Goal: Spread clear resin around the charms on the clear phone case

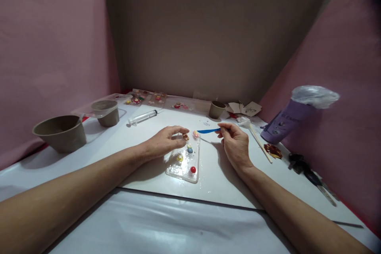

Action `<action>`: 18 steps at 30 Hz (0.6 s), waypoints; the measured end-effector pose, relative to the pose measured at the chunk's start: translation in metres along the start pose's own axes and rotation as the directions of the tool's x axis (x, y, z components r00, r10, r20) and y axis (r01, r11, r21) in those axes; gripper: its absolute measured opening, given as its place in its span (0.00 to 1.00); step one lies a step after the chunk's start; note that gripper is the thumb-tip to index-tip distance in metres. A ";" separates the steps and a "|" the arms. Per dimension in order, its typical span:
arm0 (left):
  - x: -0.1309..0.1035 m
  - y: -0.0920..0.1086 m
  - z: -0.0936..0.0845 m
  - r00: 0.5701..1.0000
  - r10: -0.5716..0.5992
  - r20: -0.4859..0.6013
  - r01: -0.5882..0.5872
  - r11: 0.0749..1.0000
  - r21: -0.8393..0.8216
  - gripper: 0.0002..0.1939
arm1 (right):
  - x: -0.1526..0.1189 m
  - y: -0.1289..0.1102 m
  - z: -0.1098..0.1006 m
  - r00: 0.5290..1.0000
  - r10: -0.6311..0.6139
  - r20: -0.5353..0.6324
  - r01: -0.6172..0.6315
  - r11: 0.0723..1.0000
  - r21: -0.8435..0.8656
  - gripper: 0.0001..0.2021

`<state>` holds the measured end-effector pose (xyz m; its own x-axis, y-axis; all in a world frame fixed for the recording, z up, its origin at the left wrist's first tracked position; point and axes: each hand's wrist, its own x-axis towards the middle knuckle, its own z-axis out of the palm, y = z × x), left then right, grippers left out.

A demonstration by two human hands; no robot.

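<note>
A: At desk centre, between both hands: the clear phone case, long axis running away from the person, beads set in it.

B: And the hands?

A: Left hand pinches a small charm over the case's far end; right hand grips a blue tool, tip pointing left toward the case.

B: Containers?

A: Brown bowls at left; contents cannot be told.

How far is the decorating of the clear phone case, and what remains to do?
Several charms, such as the red bead, already sit on the clear phone case. The left hand steadies a brown charm at its top edge, while the right hand brings blue tweezers holding a small charm. Much of the case looks bare.
</note>
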<state>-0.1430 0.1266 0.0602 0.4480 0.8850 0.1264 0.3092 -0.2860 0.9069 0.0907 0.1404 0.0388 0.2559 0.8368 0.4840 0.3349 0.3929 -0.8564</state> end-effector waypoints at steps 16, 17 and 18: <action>-0.001 0.002 0.000 1.000 -0.001 -0.011 0.002 0.999 0.048 0.24 | -0.001 0.000 0.001 1.000 -0.006 0.017 0.006 1.000 0.004 0.10; -0.001 0.001 0.000 1.000 -0.001 -0.012 0.002 0.999 0.051 0.24 | -0.001 0.000 0.001 1.000 -0.007 0.011 0.007 1.000 0.000 0.10; -0.001 0.001 0.000 1.000 -0.002 -0.012 0.002 0.999 0.053 0.24 | -0.001 0.000 0.001 1.000 -0.008 0.004 0.008 1.000 -0.004 0.11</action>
<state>-0.1433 0.1253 0.0611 0.4375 0.8898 0.1295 0.3542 -0.3029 0.8847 0.0897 0.1398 0.0385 0.2496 0.8353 0.4899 0.3404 0.3979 -0.8519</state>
